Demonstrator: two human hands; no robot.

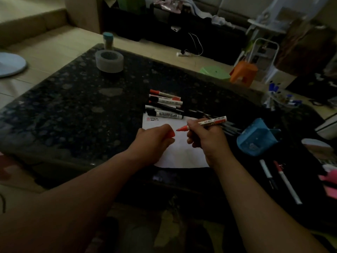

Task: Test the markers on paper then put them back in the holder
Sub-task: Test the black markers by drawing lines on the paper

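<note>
Nearest the desk's front edge, toward its right end, two slim white pens lie side by side, one with a dark tip and one with a reddish tip; any print on them is too small to read.

A white sheet of paper lies at the middle of the front edge, and both hands are over it. The left hand is curled, pinching a small red marker cap that shows at its fingertips. The right hand grips a red-tipped white marker like a pen, fingers wrapped round the barrel. The bare red nib points left toward the cap, close to it but apart, and seems held just above the sheet. The barrel carries a red and black label, but the lettering is blurred.

Right of the paper, a blue plastic holder lies tipped over, with several thin dark pens between it and the right hand.

Short red and black test strokes sit in rows at the paper's far left corner. A loose pile of capped red and black markers with white labelled barrels lies on the sheet's far edge; their printing cannot be read.

Toward the desk's far left corner stands a grey roll of tape, and behind it a small jar with a teal lid.
</note>
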